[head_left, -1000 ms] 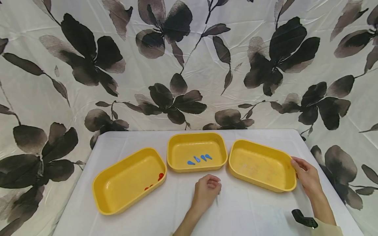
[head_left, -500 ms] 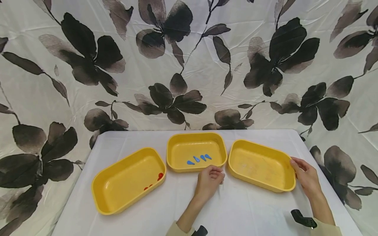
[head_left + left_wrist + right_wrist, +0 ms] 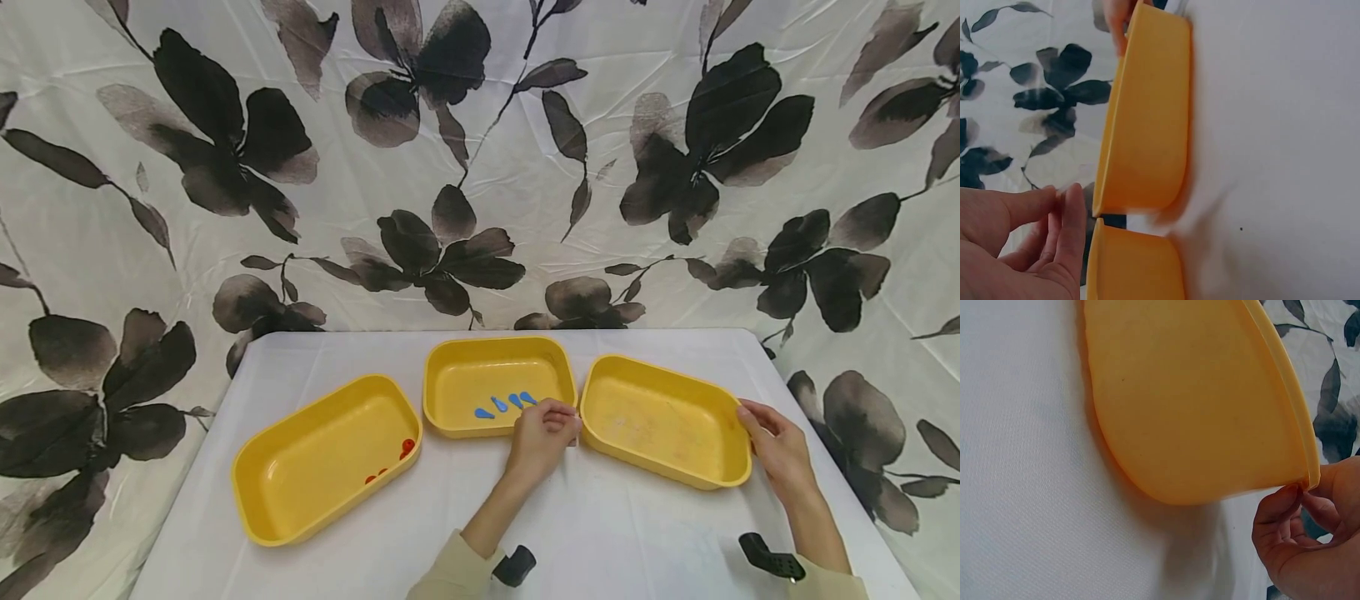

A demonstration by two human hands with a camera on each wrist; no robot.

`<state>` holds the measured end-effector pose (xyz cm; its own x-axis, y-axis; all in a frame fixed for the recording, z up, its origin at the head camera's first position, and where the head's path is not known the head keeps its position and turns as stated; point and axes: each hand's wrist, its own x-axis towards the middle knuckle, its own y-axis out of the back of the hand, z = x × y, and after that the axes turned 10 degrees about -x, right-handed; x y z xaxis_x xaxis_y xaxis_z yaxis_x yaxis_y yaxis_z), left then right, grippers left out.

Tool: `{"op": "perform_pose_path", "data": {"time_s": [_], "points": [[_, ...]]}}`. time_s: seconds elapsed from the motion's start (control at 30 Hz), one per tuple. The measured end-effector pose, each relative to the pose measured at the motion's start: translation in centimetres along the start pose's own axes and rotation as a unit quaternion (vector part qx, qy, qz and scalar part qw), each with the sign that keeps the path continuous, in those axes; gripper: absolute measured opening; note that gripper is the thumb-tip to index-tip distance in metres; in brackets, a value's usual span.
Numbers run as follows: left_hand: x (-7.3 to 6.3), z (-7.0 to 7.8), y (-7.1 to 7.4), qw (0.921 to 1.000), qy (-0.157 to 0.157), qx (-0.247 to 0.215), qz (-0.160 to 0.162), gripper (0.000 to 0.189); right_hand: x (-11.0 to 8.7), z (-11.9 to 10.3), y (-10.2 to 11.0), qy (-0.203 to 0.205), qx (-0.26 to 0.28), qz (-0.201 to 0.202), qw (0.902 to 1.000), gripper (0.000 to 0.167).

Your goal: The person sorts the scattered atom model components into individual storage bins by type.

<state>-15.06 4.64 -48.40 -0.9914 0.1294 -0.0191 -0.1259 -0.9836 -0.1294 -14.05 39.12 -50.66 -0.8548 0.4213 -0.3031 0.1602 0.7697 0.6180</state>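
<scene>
My left hand (image 3: 542, 437) is above the near right corner of the middle yellow tray (image 3: 500, 344), beside the gap to the right tray. Its thumb and fingertips pinch a small, clear see-through piece (image 3: 1080, 175), too faint to make out its kind. With thumb and finger, my right hand (image 3: 778, 446) pinches the rim at the outer end of the right yellow tray (image 3: 667, 477). Faint clear pieces (image 3: 621, 425) lie on that tray's floor. Several blue drop-shaped pieces (image 3: 500, 404) lie in the middle tray.
At the left stands another yellow tray (image 3: 315, 467), angled, with several small red pieces (image 3: 407, 447) along its near right side. A white cloth (image 3: 600, 542) covers the table, and a floral curtain (image 3: 480, 167) hangs behind it. Black wrist devices (image 3: 514, 567) sit at both sleeves.
My left hand has moved up and to the right, from the cloth before the middle tray to that tray's near right corner. My right hand stays on the right tray's rim.
</scene>
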Motion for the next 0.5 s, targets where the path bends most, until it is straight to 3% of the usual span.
{"op": "perform_pose_path", "data": {"time_s": [0.5], "points": [[2.4, 0.7, -2.1, 0.9980, -0.025, 0.056, -0.016, 0.007, 0.0, 0.0, 0.0, 0.004, 0.000, 0.001, 1.0000, 0.068]]}}
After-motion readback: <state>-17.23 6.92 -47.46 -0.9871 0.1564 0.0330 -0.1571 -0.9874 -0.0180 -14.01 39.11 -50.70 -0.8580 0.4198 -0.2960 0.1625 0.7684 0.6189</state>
